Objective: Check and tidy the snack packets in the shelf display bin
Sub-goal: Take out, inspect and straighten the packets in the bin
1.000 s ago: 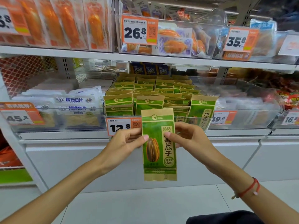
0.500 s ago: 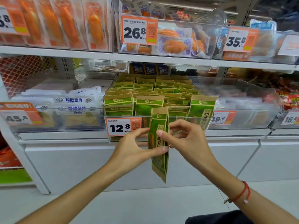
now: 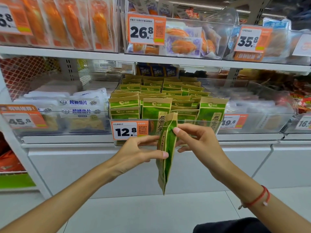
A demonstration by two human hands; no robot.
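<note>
A: Shop aisle, white shelf (image 3: 151, 58), clear display bin (image 3: 168, 122) packed with green packets.
B: Held packet (image 3: 165, 153) edge-on, below the bin front.
A: Left hand (image 3: 134, 153), right hand (image 3: 200, 140) pinching its edges.
B: Likely light, crinkly; best gripped at the flat seams.

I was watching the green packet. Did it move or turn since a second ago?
Yes. The green packet has turned from front-on to edge-on, and stays just below the 12.8 price tag, pinched by the left hand and right hand.
</note>
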